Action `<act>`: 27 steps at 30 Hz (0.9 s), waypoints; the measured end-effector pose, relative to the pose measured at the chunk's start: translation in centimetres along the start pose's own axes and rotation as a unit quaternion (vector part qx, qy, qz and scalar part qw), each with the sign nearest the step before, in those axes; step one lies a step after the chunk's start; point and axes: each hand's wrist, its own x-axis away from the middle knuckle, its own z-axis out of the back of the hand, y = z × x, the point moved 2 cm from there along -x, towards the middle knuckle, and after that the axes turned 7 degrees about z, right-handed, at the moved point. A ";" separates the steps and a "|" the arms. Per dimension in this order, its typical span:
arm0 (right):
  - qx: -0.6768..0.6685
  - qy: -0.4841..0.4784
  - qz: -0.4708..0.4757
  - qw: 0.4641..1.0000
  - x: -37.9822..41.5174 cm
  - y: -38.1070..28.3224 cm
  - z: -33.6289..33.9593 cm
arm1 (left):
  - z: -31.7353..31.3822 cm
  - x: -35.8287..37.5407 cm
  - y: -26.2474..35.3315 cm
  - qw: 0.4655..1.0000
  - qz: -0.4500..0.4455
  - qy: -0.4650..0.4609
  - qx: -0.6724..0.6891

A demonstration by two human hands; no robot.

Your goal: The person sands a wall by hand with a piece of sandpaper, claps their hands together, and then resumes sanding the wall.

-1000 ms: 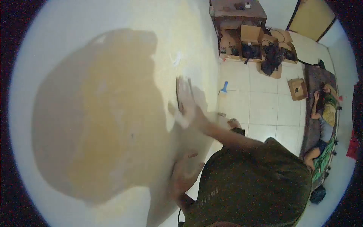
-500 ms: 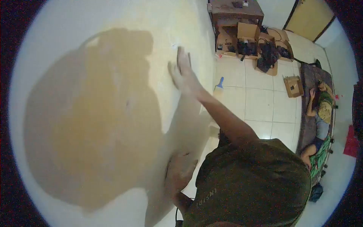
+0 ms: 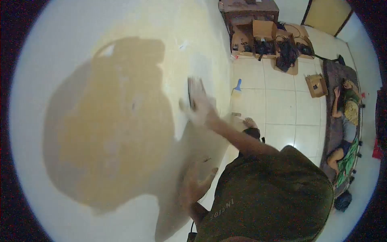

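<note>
My right hand (image 3: 200, 103) is pressed to the wall (image 3: 121, 133), fingers pointing up the view and thumb out to the left. Under those fingers, a thin dark edge shows of what looks like sandpaper (image 3: 189, 90); most of it is covered by the hand. The wall has broad yellowish and white patches, and pale dust lies on my fingers. Lower down, my left hand (image 3: 195, 183) is flat against the wall in shadow, thumb apart and holding nothing visible. Near its fingertips is a small dark mark (image 3: 207, 160).
A blue-handled putty knife (image 3: 238, 86) lies on the tiled floor (image 3: 278, 107) near my foot (image 3: 250, 122). Cardboard boxes (image 3: 264, 30) with dark items stand by a brown table (image 3: 250, 8). Another person (image 3: 348, 121) lies on a mat at the right.
My right hand has slid down the view along the wall, a greyish area showing above it. My left hand stays at the wall. The camera has shifted slightly, and my foot now shows.
</note>
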 end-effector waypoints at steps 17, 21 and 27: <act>0.003 0.046 -0.029 0.999 -6.1 1.5 0.5 | 1.1 -0.8 -2.4 0.999 -0.023 0.027 0.025; 0.039 0.004 0.023 0.999 -0.4 -0.1 -1.1 | 1.5 -1.2 -1.9 0.999 -0.037 0.002 0.022; 0.004 0.030 -0.021 0.999 -7.2 1.7 0.9 | 1.6 -1.0 -2.2 0.999 -0.033 0.011 0.027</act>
